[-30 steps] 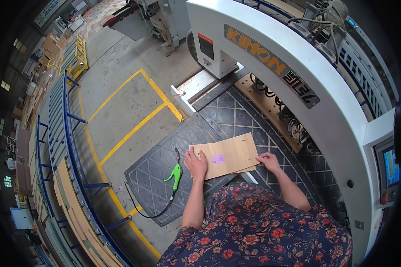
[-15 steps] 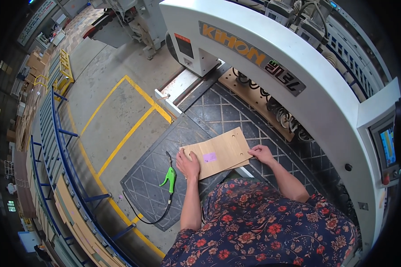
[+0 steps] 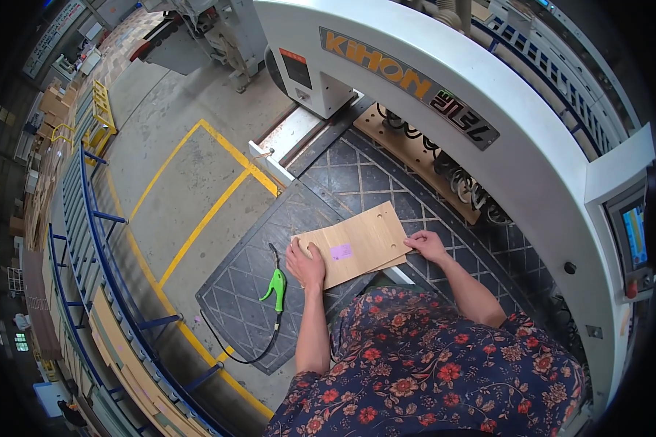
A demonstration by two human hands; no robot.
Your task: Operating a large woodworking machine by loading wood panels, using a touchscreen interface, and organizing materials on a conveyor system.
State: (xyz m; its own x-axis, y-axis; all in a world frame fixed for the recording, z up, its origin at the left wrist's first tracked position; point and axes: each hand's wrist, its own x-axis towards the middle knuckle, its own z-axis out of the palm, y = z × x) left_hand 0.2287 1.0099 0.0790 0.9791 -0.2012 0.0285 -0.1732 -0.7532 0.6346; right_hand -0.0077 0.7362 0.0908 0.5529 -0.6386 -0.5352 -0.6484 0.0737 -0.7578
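Observation:
Two light wooden boards, one almost covering the other, lie in front of me; the upper wooden board (image 3: pixel 364 237) has a pink sticker (image 3: pixel 341 252) and small round holes toward its right end. My left hand (image 3: pixel 305 265) grips its left end, with the thumb on top and the fingers over the edge. At the opposite end, my right hand (image 3: pixel 426 246) pinches the edge near the corner. A corner of the lower board shows beneath the right side. Left of my left hand rests a green air blow gun (image 3: pixel 275 290) with a black hose.
A dark patterned work surface (image 3: pixel 233 298) lies beneath the boards. Across it arches a large white machine frame (image 3: pixel 517 153) with a control screen (image 3: pixel 634 231) at right. Coiled black hoses (image 3: pixel 459 186) hang under the arch. A blue roller conveyor (image 3: pixel 102 247) runs along the left, beyond yellow floor lines.
Both hands keep their hold on the boards. The view has shifted slightly, and the upper board's right end sits a little higher and farther left in the picture.

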